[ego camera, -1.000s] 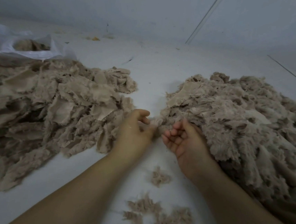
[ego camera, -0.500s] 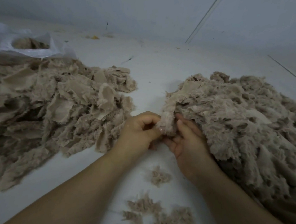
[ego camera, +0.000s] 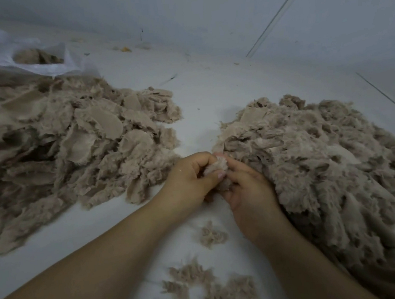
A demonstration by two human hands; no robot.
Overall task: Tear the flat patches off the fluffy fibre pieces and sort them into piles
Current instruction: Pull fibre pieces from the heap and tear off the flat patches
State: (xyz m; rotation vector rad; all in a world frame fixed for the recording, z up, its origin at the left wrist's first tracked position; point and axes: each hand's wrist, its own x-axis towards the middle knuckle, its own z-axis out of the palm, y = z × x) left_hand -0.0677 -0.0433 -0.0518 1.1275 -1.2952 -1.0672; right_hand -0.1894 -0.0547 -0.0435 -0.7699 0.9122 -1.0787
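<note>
- Where the two heaps nearly meet, the left hand [ego camera: 189, 179] and right hand [ego camera: 246, 188] both curl their fingers around one fluffy fibre piece [ego camera: 215, 169], pinching it between them just above the white table [ego camera: 210, 92].
- The fluffy pile [ego camera: 325, 161] lies right against the right hand.
- The flatter pile of patches [ego camera: 70, 147] spreads out on the left.
- Small loose tufts [ego camera: 209, 236] lie near the forearms.
- A plastic bag [ego camera: 13, 53] sits far left.

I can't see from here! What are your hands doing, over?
Left hand and right hand both pinching one fluffy piece. Big fluffy pile right, flat-patch pile left. Loose tufts near the wrists, nothing blocking.
</note>
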